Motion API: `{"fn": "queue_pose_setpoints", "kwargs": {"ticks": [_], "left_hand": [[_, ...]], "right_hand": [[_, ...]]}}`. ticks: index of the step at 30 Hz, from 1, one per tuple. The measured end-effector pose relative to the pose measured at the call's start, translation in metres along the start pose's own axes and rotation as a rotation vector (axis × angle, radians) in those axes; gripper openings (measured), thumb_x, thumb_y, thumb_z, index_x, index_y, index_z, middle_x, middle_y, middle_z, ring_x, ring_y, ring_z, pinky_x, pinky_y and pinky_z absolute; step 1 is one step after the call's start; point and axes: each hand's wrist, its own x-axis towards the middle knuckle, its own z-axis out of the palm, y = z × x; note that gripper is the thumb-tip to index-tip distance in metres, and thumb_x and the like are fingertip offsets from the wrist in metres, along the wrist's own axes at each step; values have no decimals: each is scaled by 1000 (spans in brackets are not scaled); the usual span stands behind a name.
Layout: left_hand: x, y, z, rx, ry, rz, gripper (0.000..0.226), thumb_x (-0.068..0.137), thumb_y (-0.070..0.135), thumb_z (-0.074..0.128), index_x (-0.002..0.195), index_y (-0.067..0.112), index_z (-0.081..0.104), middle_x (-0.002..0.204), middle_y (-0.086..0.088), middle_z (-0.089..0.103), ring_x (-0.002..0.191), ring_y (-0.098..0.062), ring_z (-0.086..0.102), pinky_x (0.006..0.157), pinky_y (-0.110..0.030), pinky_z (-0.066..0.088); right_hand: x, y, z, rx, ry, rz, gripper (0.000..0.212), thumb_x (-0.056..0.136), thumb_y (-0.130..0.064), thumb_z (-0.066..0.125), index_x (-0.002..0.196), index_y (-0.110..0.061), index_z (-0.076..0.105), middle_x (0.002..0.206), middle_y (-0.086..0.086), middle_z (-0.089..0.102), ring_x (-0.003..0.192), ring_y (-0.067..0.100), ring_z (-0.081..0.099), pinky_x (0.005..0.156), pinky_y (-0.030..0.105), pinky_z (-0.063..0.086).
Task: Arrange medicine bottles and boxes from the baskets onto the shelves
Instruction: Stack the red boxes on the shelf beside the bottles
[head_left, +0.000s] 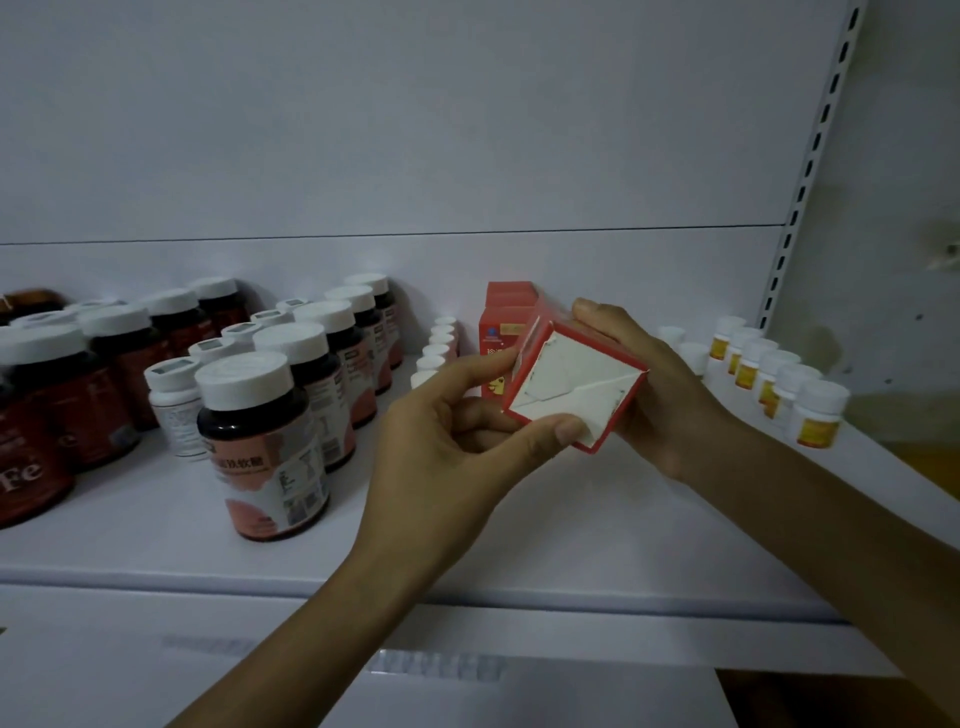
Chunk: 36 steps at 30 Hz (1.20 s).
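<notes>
Both hands hold a red medicine box (574, 384) in the air above the white shelf (467, 530), its white end flaps turned toward me. My left hand (441, 447) pinches the near end, thumb on the lower flap corner and a fingertip on the upper left edge. My right hand (654, 384) wraps the box's far side from the right. Behind the held box, more red boxes (501, 312) stand against the back panel.
Dark bottles with white caps (262, 441) stand in rows on the shelf's left. A row of small white bottles (439, 348) sits left of the red boxes. Small white bottles with yellow labels (779, 379) line the right. A slotted upright (810, 156) bounds the right side.
</notes>
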Motion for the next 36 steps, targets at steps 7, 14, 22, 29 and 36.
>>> {"fn": "queue_pose_setpoints", "kwargs": {"ticks": [7,14,22,29,36], "left_hand": [[-1,2,-2,-114,2,-97,39,59,39,65,95,23,63,72,5,74,65,-12,71,55,-16,53],[-1,-3,-4,-123,22,-75,35,63,38,63,90,16,65,71,0,74,65,-13,71,55,-17,53],[-2,0,-12,-133,-136,-224,49,69,60,64,105,28,59,86,9,74,77,-11,72,62,-17,54],[6,7,-9,-590,-205,-559,52,73,49,65,110,14,59,85,-17,72,66,-22,72,54,-22,57],[10,-3,-11,-1033,-229,-688,58,74,54,45,93,5,70,55,-7,57,34,-8,50,33,-14,42]], "right_hand": [[-4,2,2,-107,15,23,40,91,-52,41,97,-19,63,81,15,66,60,24,58,43,23,42],[-6,3,3,-123,-7,44,55,79,-65,36,101,-22,61,74,11,61,39,15,51,35,19,37],[-5,-6,-5,-275,163,-295,50,90,-49,55,85,1,60,61,2,63,50,16,61,40,25,43],[-2,-12,-6,-177,105,-561,36,81,-57,58,79,-22,61,68,-11,61,67,8,61,59,21,50],[-4,-7,-4,-42,-185,-457,58,68,-62,70,113,-26,58,101,-6,69,99,17,67,71,25,55]]}}
